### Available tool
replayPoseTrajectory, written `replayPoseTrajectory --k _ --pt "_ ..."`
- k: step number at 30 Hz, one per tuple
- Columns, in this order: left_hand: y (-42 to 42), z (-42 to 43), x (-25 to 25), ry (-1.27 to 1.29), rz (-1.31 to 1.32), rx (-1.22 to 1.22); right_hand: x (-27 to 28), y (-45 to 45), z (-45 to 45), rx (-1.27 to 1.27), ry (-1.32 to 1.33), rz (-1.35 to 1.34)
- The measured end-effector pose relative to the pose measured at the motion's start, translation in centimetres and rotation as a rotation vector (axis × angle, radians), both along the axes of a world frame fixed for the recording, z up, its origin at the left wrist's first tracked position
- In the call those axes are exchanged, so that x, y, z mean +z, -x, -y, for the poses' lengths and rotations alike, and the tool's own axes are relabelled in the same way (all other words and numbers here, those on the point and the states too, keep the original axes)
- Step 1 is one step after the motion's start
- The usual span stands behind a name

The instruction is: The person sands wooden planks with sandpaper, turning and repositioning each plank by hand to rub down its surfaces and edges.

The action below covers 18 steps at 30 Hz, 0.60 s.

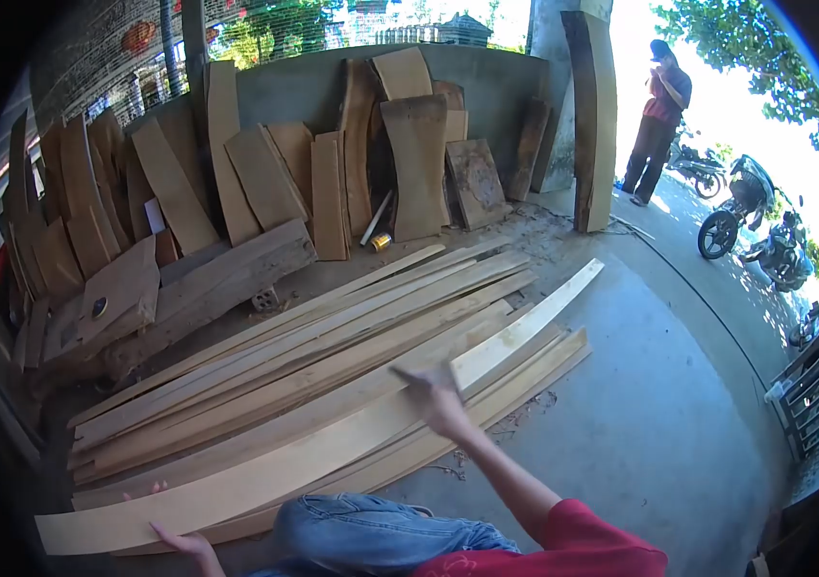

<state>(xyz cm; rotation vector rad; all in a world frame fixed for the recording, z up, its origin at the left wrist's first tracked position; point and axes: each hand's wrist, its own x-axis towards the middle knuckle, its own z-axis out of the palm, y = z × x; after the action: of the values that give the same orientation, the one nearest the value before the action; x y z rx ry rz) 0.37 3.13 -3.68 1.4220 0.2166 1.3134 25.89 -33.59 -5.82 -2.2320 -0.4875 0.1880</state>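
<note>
A long pale wooden plank [294,462] lies slantwise in front of me, on top of other boards. My left hand [181,542] grips it near its left end, thumb on the near edge and fingertips showing past the far edge. Around the middle of the plank, my right hand [445,412] is closed on a dark grey flat piece [421,382], which rests on or just over the wood. Slight blur keeps me from telling exactly what that piece is.
More long boards [304,370] lie side by side on the concrete floor [621,423]. Upright slabs [414,163] lean on the back wall, near a yellow can [381,241]. A thick beam [227,279] lies at left. A person [657,120] stands by motorbikes [751,207].
</note>
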Motion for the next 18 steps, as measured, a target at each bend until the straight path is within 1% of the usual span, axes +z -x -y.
replayPoseTrajectory --k 1,2,3,4,5,6,7,9,10,12,13,14,15,16,17,18 --pt "-0.2 0.1 0.1 0.061 0.035 0.007 -3.4 0.5 -2.9 0.064 -0.010 -0.033" --pt "-0.5 0.2 0.1 0.124 0.067 0.011 -3.2 3.0 -5.5 0.222 -0.010 0.210" --pt "-0.7 0.4 0.2 0.123 0.065 0.000 2.1 6.3 -7.3 0.332 0.044 0.311" --pt "-0.9 0.5 0.6 0.173 0.094 0.019 3.7 8.4 -9.2 0.451 -0.004 0.185" --pt "-1.2 0.6 0.7 0.224 0.125 0.041 4.0 9.7 -10.9 0.636 -0.109 0.296" --pt "-0.8 -0.2 0.1 0.206 0.173 -0.017 5.3 11.0 -11.9 0.749 -0.131 0.316" --pt "-0.9 -1.0 -0.5 0.206 0.173 -0.021 5.7 12.0 -12.4 0.825 -0.114 0.363" --pt "-0.4 -2.0 -1.6 0.176 0.174 -0.007 5.5 12.2 -12.4 0.849 -0.197 0.437" --pt "-0.2 -2.5 -2.0 0.162 0.175 0.002 4.9 11.7 -11.9 0.875 -0.215 0.432" --pt "0.1 -3.4 -3.0 0.133 0.185 0.027 3.6 10.0 -9.7 0.820 -0.178 0.361" --pt "0.1 -3.9 -3.5 0.118 0.192 0.041 3.1 8.3 -8.0 0.752 -0.152 0.324" --pt "0.2 -4.3 -4.0 0.104 0.193 0.055 1.2 6.1 -6.0 0.613 -0.089 0.335" --pt "0.4 -4.5 -4.5 0.093 0.187 0.067 0.0 3.8 -3.4 0.398 -0.094 0.347" --pt "0.9 -4.6 -4.7 0.081 0.173 0.078 -0.5 0.6 -0.7 0.376 -0.290 0.093" --pt "1.3 -4.7 -4.9 0.069 0.159 0.087 -3.8 -2.2 2.7 0.146 -0.149 0.113" --pt "1.7 -4.8 -5.0 0.057 0.145 0.095 -2.7 -3.7 5.9 -0.051 -0.143 0.008"
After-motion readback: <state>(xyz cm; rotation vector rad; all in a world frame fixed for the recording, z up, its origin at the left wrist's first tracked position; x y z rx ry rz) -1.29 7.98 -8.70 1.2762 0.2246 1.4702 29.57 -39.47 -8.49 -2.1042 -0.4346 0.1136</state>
